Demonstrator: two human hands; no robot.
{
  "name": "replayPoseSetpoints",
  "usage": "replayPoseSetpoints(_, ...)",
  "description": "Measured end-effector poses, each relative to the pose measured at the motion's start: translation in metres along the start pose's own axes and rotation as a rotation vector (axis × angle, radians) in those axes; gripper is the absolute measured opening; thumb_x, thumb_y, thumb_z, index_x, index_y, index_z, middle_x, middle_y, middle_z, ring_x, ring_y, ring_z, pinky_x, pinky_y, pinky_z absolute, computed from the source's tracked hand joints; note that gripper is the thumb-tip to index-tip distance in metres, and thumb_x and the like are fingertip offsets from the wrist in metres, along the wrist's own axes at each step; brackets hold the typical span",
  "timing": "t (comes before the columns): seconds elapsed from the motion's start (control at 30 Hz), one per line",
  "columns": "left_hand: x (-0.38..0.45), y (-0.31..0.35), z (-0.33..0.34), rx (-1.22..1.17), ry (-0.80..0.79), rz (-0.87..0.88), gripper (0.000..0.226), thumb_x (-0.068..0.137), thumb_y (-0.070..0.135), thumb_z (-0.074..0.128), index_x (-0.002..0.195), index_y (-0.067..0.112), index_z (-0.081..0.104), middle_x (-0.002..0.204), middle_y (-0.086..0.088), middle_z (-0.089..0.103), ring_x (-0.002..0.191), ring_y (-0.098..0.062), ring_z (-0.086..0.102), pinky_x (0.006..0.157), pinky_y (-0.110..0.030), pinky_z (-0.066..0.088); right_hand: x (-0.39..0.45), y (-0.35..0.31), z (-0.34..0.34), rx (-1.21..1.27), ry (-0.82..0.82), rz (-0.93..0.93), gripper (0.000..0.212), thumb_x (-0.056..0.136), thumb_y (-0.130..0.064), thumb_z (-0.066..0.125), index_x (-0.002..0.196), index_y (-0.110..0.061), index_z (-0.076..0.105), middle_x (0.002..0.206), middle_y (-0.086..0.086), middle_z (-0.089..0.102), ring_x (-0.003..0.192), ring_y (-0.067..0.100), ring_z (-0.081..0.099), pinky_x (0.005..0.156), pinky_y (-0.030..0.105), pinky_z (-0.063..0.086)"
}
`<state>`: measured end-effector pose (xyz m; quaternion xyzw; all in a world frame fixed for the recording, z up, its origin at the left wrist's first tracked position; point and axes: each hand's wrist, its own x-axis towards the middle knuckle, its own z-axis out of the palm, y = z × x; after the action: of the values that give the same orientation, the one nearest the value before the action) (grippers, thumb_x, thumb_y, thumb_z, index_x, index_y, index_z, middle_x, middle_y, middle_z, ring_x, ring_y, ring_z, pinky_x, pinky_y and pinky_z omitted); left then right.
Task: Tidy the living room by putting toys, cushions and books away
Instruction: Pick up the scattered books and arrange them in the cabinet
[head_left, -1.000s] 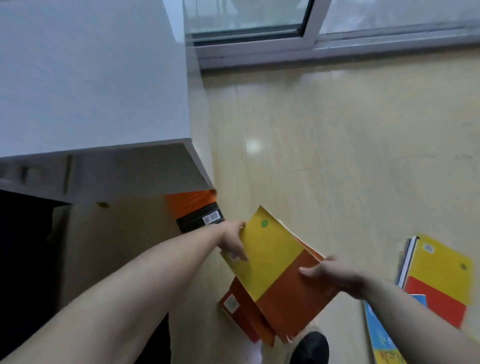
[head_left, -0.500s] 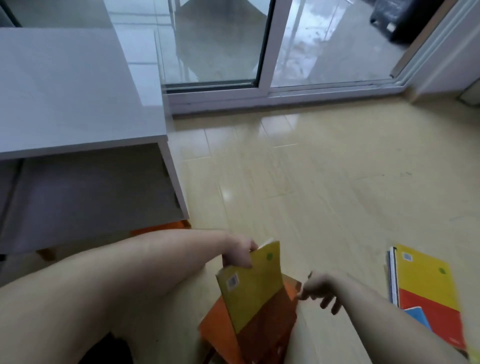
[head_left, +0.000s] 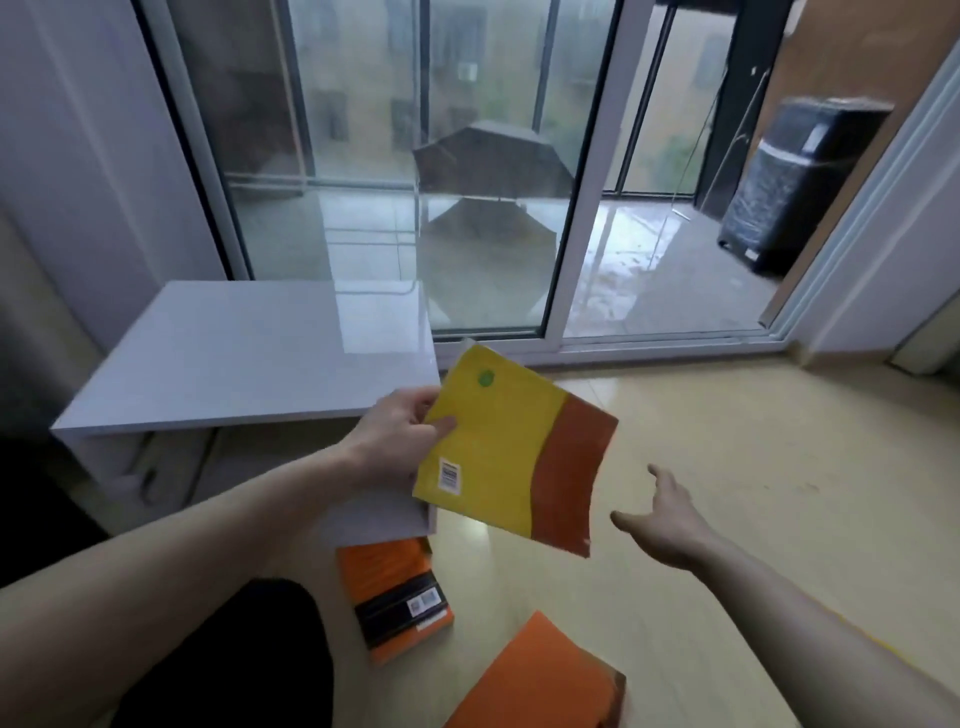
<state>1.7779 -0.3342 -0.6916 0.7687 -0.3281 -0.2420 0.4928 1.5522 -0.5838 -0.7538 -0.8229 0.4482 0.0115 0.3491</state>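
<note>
Here left hand (head_left: 397, 436) grips yellow book (head_left: 498, 441) above white table (head_left: 249, 358); right hand (head_left: 670, 525) spread, empty.

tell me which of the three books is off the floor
The yellow and red-brown book, held up by the left hand. The orange and black book and the plain orange book both lie on the floor.

Yellow-and-red book (head_left: 511, 452) held tilted in mid-air — two orange books (head_left: 397, 597) on floor.

No text can be read. The yellow book (head_left: 498, 441) carries a barcode label just below the thumb, too blurred. The orange book's (head_left: 397, 597) barcode label is likewise illegible.
</note>
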Motion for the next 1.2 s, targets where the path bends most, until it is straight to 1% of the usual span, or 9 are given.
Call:
replayPoseSetpoints(0.17, -0.014, 0.005, -0.060, -0.353, 0.529, -0.109, 0.014, 0.104, 0.021, 0.060, 0.115, 0.022, 0.067, 0.110, 0.000, 0.074, 0.098, -0.024, 0.073, 0.088, -0.044, 0.061, -0.018, -0.018, 0.001, 0.106, 0.047, -0.148, 0.080, 0.088, -0.023, 0.076, 0.154, -0.019, 0.030, 0.151, 0.011, 0.043, 0.134, 0.027, 0.047, 0.105, 0.038, 0.043)
replayPoseSetpoints(0.27, -0.007, -0.006, -0.079, -0.454, 0.719, -0.229, 0.010, 0.104, 0.022, 0.057, 0.112, 0.020, 0.062, 0.113, -0.004, 0.070, 0.098, -0.028, 0.069, 0.083, -0.046, 0.062, -0.027, -0.013, 0.018, 0.011, -0.170, -0.140, 0.083, 0.087, -0.025, 0.076, 0.155, -0.022, 0.028, 0.146, 0.008, 0.046, 0.120, 0.025, 0.058, 0.084, 0.028, 0.047)
replayPoseSetpoints(0.43, -0.008, -0.042, -0.073, -0.584, 0.714, -0.435, 0.021, 0.104, 0.007, 0.052, 0.124, 0.001, 0.056, 0.108, -0.019, 0.068, 0.072, -0.029, 0.070, 0.045, -0.035, 0.060, -0.021, -0.021, 0.030, 0.067, -0.341, -0.113, 0.064, 0.088, -0.020, 0.070, 0.146, -0.021, 0.043, 0.126, -0.001, 0.056, 0.075, 0.016, 0.070, 0.057, 0.022, 0.048)
replayPoseSetpoints(0.57, -0.028, -0.068, -0.051, -0.327, 0.679, -0.541, 0.045, 0.106, 0.042, 0.052, 0.102, -0.001, 0.065, 0.085, -0.019, 0.072, 0.058, -0.030, 0.070, 0.052, -0.039, 0.059, -0.019, -0.033, 0.031, 0.089, -0.434, -0.111, 0.051, 0.093, -0.016, 0.067, 0.140, -0.015, 0.048, 0.122, 0.003, 0.059, 0.074, 0.017, 0.065, 0.057, 0.026, 0.047)
replayPoseSetpoints(0.7, -0.035, -0.076, -0.008, -0.288, 0.521, -0.615, 0.064, 0.107, 0.056, 0.036, 0.082, 0.003, 0.062, 0.067, -0.015, 0.070, 0.049, -0.029, 0.062, 0.040, -0.028, 0.048, -0.020, -0.034, 0.027, 0.052, -0.466, -0.119, 0.047, 0.097, -0.019, 0.064, 0.141, -0.013, 0.048, 0.126, 0.006, 0.062, 0.082, 0.018, 0.066, 0.065, 0.028, 0.048)
replayPoseSetpoints(0.93, -0.044, -0.128, 0.119, 0.476, -0.339, -0.647, 0.020, 0.092, 0.034, 0.060, 0.084, 0.016, 0.064, 0.077, -0.005, 0.070, 0.061, -0.023, 0.066, 0.051, -0.030, 0.056, -0.008, 0.006, 0.027, -0.061, -0.477, -0.001, 0.050, 0.097, -0.024, 0.063, 0.143, -0.016, 0.047, 0.125, 0.008, 0.065, 0.090, 0.020, 0.069, 0.072, 0.033, 0.056)
replayPoseSetpoints(1.03, -0.041, -0.160, 0.160, 0.613, -0.432, -0.594, 0.014, 0.086, 0.035, 0.063, 0.080, 0.023, 0.063, 0.082, 0.001, 0.068, 0.074, -0.020, 0.069, 0.056, -0.027, 0.052, -0.004, 0.023, 0.036, -0.143, -0.499, 0.044, 0.050, 0.096, -0.025, 0.063, 0.143, -0.016, 0.047, 0.124, 0.010, 0.067, 0.102, 0.024, 0.072, 0.081, 0.037, 0.057)
replayPoseSetpoints(1.1, -0.040, -0.186, 0.188, 0.651, -0.467, -0.582, 0.027, 0.086, 0.039, 0.067, 0.107, 0.022, 0.068, 0.112, 0.001, 0.069, 0.105, -0.021, 0.067, 0.079, -0.028, 0.054, -0.001, 0.034, 0.042, -0.204, -0.524, 0.063, 0.051, 0.095, -0.025, 0.063, 0.143, -0.018, 0.048, 0.120, 0.009, 0.069, 0.105, 0.024, 0.071, 0.082, 0.036, 0.058)
replayPoseSetpoints(1.2, -0.046, -0.228, 0.219, 0.623, -0.474, -0.669, 0.074, 0.085, 0.041, 0.073, 0.149, 0.014, 0.046, 0.148, -0.007, 0.053, 0.133, -0.023, 0.054, 0.103, -0.027, 0.046, -0.001, 0.044, 0.051, -0.278, -0.562, 0.082, 0.053, 0.093, -0.028, 0.064, 0.143, -0.021, 0.049, 0.122, 0.005, 0.069, 0.104, 0.024, 0.070, 0.090, 0.039, 0.060)
